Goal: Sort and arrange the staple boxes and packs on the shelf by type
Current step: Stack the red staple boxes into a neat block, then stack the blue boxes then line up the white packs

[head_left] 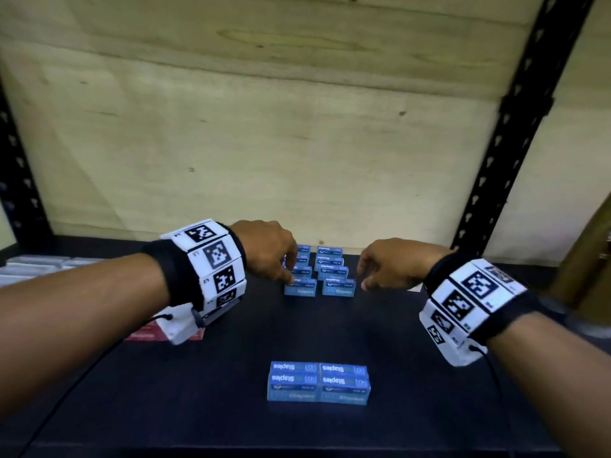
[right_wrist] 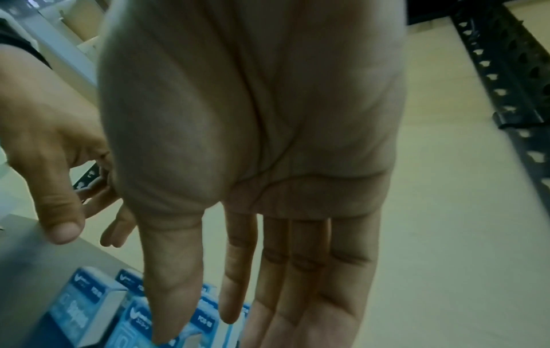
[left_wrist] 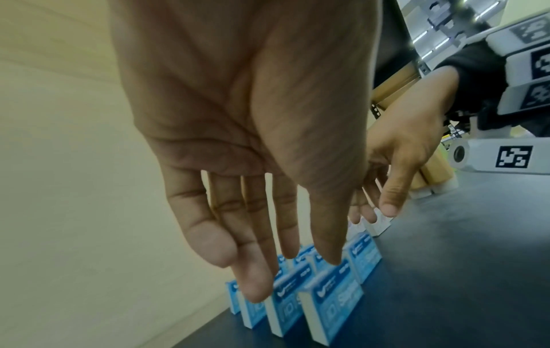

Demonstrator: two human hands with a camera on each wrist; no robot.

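bg: plywood back panel [head_left: 264, 127] | black perforated uprights [head_left: 515, 127] | dark shelf top [head_left: 231, 375]

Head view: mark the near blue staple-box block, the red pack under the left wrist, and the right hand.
Near block of blue staple boxes [head_left: 318, 381], head view, its top face.
Red flat pack [head_left: 145, 335], head view, its visible edge.
Right hand [head_left: 390, 266], head view, its back.

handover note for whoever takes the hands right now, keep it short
Left hand: open, fingers straight, at the left side of the two rows of small blue staple boxes at the back of the dark shelf.
Right hand: open, beside the right row, holding nothing.
Done: those rows stand lined up.
Left: the blue staple block near the front, and the red pack under the left wrist, not yet grouped.
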